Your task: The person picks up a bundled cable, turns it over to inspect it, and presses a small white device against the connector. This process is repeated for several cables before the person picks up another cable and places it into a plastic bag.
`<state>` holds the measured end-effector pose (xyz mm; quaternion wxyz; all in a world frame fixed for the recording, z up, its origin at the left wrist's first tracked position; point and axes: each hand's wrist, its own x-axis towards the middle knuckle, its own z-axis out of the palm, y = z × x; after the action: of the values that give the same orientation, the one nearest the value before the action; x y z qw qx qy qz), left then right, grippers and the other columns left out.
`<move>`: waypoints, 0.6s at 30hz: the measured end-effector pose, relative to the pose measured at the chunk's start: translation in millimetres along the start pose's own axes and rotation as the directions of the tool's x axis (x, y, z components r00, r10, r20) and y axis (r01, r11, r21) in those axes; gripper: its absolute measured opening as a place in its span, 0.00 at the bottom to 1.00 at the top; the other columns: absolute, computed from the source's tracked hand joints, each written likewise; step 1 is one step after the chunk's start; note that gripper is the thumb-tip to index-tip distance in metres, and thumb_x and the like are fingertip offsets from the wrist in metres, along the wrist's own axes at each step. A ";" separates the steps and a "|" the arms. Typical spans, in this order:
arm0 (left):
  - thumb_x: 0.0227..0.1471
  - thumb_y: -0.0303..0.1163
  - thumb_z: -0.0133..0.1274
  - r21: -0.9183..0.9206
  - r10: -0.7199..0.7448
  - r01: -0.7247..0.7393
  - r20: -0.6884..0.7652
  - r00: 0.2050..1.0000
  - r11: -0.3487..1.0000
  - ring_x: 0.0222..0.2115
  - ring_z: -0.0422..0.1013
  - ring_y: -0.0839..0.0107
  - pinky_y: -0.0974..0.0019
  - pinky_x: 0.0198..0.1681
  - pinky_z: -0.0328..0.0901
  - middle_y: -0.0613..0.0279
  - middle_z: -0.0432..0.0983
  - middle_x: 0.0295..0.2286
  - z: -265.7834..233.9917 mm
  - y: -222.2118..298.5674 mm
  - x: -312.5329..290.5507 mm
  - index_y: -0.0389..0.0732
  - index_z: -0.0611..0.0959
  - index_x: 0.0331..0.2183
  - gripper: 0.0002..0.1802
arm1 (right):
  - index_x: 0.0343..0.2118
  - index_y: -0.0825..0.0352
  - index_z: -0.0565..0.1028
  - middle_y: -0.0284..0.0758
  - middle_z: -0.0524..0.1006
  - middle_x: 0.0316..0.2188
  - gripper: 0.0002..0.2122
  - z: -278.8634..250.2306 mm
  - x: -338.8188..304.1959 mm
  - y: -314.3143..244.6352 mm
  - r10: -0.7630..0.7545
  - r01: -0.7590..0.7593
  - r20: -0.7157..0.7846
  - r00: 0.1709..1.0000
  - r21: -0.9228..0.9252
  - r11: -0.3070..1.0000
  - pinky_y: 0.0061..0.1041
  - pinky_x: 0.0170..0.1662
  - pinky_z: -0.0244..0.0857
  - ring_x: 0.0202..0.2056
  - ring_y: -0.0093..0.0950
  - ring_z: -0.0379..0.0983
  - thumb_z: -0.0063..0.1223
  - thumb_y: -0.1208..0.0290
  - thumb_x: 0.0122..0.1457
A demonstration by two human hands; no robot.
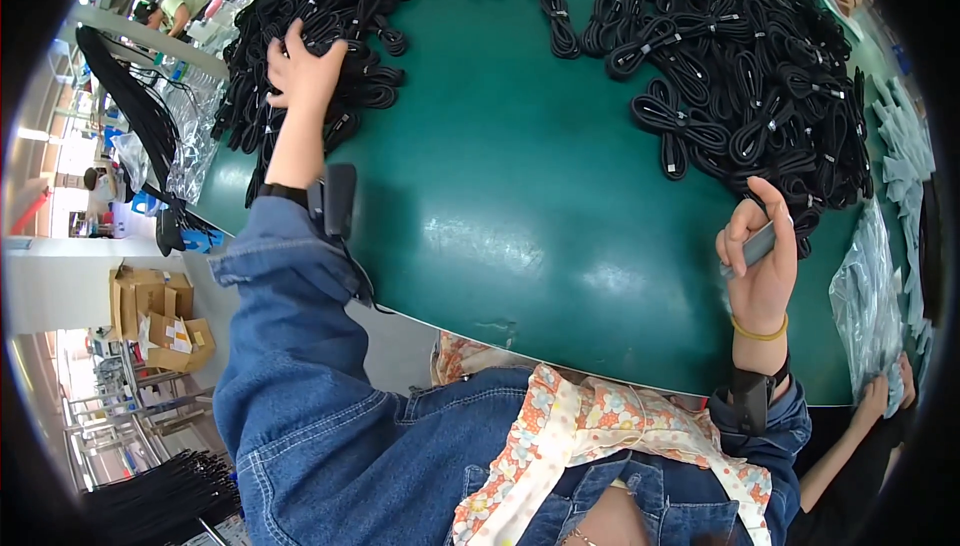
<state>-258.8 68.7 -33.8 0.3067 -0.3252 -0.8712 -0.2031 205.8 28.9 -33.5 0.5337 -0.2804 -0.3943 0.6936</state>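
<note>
My left hand [303, 76] reaches out over the pile of coiled black cables [345, 6] at the far left. Its fingers are spread and I see nothing held in them. In my right hand [765, 271], turned palm up at the right side of the table, a small flat grey piece [760, 244] lies under curled fingers. What exactly it is I cannot make out. Just beyond that hand lies a second heap of bundled black cables [690, 91], each looped and tied in the middle.
The green table [510, 176] stretches between the two heaps. Clear plastic bags [868, 291] lie at the right edge, near another person's hands [880, 391]. Long black cables [135, 96] hang beyond the left edge. Cardboard boxes [165, 316] stand on the floor at left.
</note>
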 end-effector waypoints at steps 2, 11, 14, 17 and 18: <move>0.31 0.42 0.53 -0.028 0.074 -0.072 0.085 0.994 0.997 0.44 0.57 0.58 0.62 0.46 0.54 0.55 0.54 0.47 9.5 -20.0 1.8 0.52 0.70 0.40 0.27 | 0.40 0.70 0.62 0.33 0.66 0.18 0.15 1.6 -0.4 0.3 0.004 -0.004 0.002 1.000 -0.014 1.000 0.13 0.16 0.49 0.10 0.15 0.52 0.27 0.64 0.57; 0.34 0.37 0.53 -0.334 0.593 -0.497 0.324 0.738 0.801 0.43 0.59 0.55 0.62 0.45 0.56 0.54 0.58 0.45 -36.2 -12.0 -52.9 0.50 0.71 0.39 0.24 | 0.37 0.69 0.64 0.31 0.63 0.14 0.14 2.0 -5.5 2.6 0.052 -0.043 0.069 0.996 -0.137 0.990 0.14 0.16 0.49 0.10 0.15 0.51 0.29 0.65 0.56; 0.35 0.36 0.53 -0.441 0.663 -0.522 0.273 0.697 0.730 0.41 0.60 0.55 0.63 0.44 0.57 0.54 0.60 0.43 -39.5 -14.8 -52.3 0.50 0.72 0.39 0.22 | 0.36 0.69 0.64 0.31 0.63 0.14 0.14 4.2 -6.0 3.0 0.071 -0.059 0.068 0.995 -0.165 0.985 0.14 0.16 0.49 0.10 0.15 0.51 0.29 0.65 0.56; 0.36 0.35 0.53 -0.540 0.685 -0.526 0.135 0.716 0.657 0.39 0.62 0.57 0.64 0.42 0.58 0.52 0.63 0.40 -43.0 -15.8 -48.3 0.49 0.73 0.38 0.21 | 0.36 0.69 0.64 0.32 0.64 0.14 0.13 5.1 -4.2 5.2 0.091 -0.076 0.084 0.992 -0.171 0.982 0.14 0.16 0.49 0.09 0.15 0.51 0.30 0.65 0.55; 0.37 0.35 0.53 -0.454 0.678 -0.584 0.063 0.732 0.673 0.36 0.64 0.60 0.65 0.40 0.59 0.54 0.64 0.38 -56.5 -3.8 -46.9 0.47 0.73 0.38 0.19 | 0.36 0.69 0.64 0.32 0.64 0.14 0.13 4.1 -3.2 4.8 0.092 -0.078 0.075 0.993 -0.175 0.982 0.14 0.16 0.49 0.09 0.15 0.51 0.30 0.65 0.55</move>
<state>-210.5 14.0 -24.5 0.1826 -0.6846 -0.6704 -0.2205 200.8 24.2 -35.5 0.4607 -0.3128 -0.4619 0.6903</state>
